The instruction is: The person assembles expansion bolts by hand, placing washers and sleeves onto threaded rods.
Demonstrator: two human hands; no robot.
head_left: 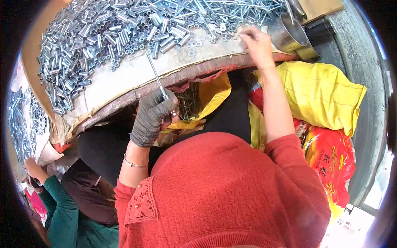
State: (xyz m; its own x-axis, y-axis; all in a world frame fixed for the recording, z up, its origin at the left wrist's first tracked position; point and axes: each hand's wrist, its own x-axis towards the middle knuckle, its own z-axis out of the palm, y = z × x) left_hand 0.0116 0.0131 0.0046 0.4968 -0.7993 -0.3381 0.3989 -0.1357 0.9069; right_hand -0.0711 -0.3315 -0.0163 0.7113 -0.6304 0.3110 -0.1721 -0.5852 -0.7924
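Note:
My left hand, in a grey wrapped glove, is closed around a long, thin metal bolt. The bolt points up and away over the table's near edge, and its lower end shows below my fingers. My right hand is bare and hovers at the table edge on the right, its thumb and fingers curled together. Whatever lies between those fingertips is too small to make out. Just left of it lie loose flat washers. A heap of short metal sleeves covers the table's left and middle.
Long bolts pile up at the back. A metal can stands at the right. Below the table edge are a yellow sack, a red bag and an open yellow bag. At left, a co-worker in a green sleeve handles parts.

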